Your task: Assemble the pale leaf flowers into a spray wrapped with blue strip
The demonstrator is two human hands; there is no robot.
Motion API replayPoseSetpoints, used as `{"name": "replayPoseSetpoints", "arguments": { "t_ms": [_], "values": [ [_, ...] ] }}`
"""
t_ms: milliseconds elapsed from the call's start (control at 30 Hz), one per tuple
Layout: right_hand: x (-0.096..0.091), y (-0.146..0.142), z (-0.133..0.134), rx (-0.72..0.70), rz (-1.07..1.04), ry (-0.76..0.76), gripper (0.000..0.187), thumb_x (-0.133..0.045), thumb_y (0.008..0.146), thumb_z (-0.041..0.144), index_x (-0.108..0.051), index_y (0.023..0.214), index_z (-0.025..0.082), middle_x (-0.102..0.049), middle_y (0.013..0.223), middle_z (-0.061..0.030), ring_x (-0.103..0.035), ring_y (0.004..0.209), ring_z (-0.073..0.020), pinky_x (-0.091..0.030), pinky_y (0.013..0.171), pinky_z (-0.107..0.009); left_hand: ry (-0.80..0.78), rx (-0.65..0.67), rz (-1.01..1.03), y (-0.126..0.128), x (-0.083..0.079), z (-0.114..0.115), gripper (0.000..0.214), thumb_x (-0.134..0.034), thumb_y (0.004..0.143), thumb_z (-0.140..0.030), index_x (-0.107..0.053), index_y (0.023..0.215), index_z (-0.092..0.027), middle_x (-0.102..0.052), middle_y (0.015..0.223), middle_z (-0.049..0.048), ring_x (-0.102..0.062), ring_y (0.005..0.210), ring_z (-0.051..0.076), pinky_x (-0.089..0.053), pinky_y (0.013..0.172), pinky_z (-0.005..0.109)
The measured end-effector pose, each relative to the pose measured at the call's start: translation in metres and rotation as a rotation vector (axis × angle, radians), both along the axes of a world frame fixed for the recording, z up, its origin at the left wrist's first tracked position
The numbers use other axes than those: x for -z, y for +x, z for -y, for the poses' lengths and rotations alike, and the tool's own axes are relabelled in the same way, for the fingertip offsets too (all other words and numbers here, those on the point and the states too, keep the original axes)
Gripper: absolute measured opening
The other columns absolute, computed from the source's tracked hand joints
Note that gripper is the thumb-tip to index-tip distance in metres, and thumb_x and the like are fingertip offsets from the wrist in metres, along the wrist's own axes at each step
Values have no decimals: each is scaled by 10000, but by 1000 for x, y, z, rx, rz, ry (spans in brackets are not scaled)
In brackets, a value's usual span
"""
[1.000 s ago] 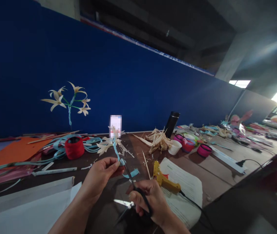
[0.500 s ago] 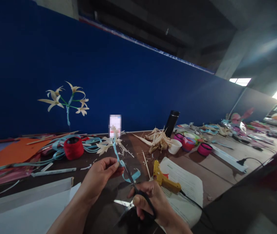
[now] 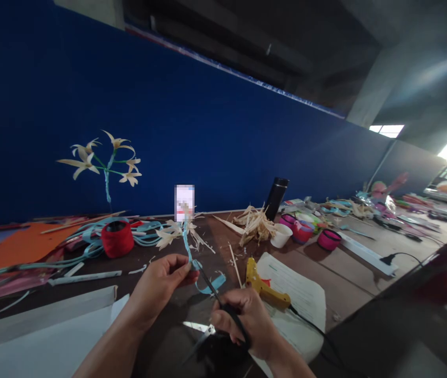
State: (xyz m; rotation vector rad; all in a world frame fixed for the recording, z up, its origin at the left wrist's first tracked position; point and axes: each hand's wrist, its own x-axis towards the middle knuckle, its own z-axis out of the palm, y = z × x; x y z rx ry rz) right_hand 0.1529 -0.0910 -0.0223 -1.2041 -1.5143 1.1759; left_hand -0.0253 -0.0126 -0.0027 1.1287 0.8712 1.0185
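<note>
My left hand (image 3: 168,278) pinches the lower end of a stem wrapped in light blue tape (image 3: 186,241), which stands upright. Pale petals (image 3: 170,234) show around the stem's top. My right hand (image 3: 242,320) grips black-handled scissors (image 3: 229,314), their dark blades pointing up and left. The blade tip is at the tape beside my left fingertips; whether it touches cannot be made out. A loose blue tape piece (image 3: 217,283) hangs or lies just right of there. Under my right hand, a shiny blade (image 3: 197,326) lies on the table, its dark handle partly hidden.
A yellow glue gun (image 3: 264,289) rests on a printed sheet (image 3: 298,283) at right. Behind are dried husks (image 3: 255,226), a white cup (image 3: 281,236) and a black flask (image 3: 277,199). At left stand a red ribbon roll (image 3: 117,239) and a finished flower spray (image 3: 107,170).
The fingers of my right hand have closed further around the scissor handles, and the blades look closer together. My left hand keeps its pinch on the stem. The view has shifted slightly.
</note>
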Motion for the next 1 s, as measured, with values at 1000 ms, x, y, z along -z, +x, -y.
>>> {"name": "replayPoseSetpoints", "arguments": {
  "t_ms": [1000],
  "values": [
    [7,-13,-4,83,-46,94,453,-631,712,500,-439,502,148,-327,398,71,-291,366,-36,-186,360,-179,32,-35,-82,4,-1,1,265,-698,630,-384,-622,745,-157,-687,677,-3,-648,673,139,-492,711,248]
  ]
}}
